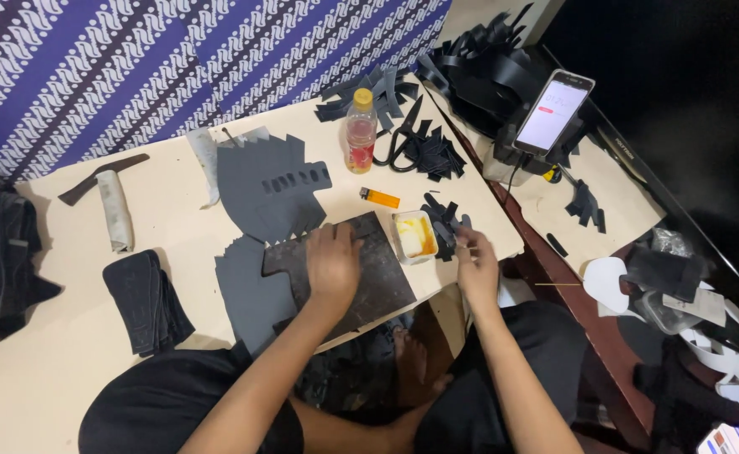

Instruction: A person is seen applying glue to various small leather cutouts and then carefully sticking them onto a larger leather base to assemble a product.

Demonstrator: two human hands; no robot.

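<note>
Head view: a seated person is working at a low table (50, 370), seen from above.
Left hand (332, 262): pressing flat, fingers spread narrowly, on a dark board (378, 269); a grey sheet (251, 290) is lying just left of the fingers.
Right hand (476, 262): hovering past the table edge, fingertips pinched together; whether they are holding anything I cannot tell.
Glue tub (415, 236): sitting between both hands, just left of the right fingertips.
Black scraps (443, 220): lying just beyond the right fingers.
Lighter (380, 197): lying beyond the left fingers.
Bottle (359, 133): standing farther off, scissors (403, 139) beside it.
Phone (554, 111): propped well beyond the right fingers.
</note>
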